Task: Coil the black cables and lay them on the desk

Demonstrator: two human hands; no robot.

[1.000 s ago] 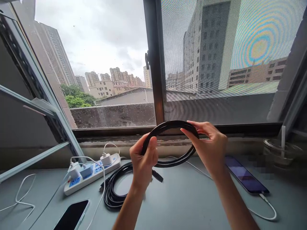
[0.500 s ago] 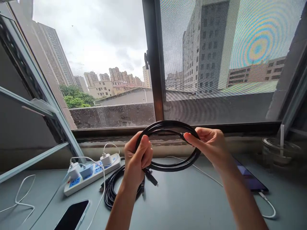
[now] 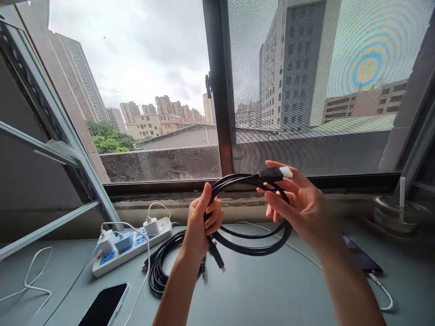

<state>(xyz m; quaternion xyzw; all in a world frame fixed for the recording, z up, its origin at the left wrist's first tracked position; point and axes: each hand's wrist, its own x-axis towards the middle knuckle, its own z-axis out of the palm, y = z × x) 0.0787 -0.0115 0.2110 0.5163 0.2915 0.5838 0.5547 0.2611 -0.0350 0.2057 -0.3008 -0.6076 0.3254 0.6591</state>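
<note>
My left hand [image 3: 208, 215] is wrapped round the left side of a coiled black cable [image 3: 253, 250], holding the loops up above the desk. One black plug with a pale, shiny end [image 3: 272, 174] stands out at the coil's upper right, in front of my right fingers. Another plug [image 3: 217, 258] hangs below my left fist. My right hand [image 3: 297, 199] is at the coil's right side, fingers spread and thumb apart from them; the loops pass between thumb and fingers without being gripped. Behind my left forearm, a second coiled black cable [image 3: 157, 276] lies on the desk.
A white power strip [image 3: 132, 249] with several white chargers stands at left on the grey desk [image 3: 258, 294]. A phone [image 3: 103, 305] lies at front left, a tablet-like device [image 3: 363, 256] at right. Farther right is a lidded cup with a straw [image 3: 401, 208]. The window [image 3: 224, 90] rises behind.
My right fingers have opened from their pinch on the coil. The plug with the pale end now shows at the upper right. My left hand and the coil have shifted slightly right.
</note>
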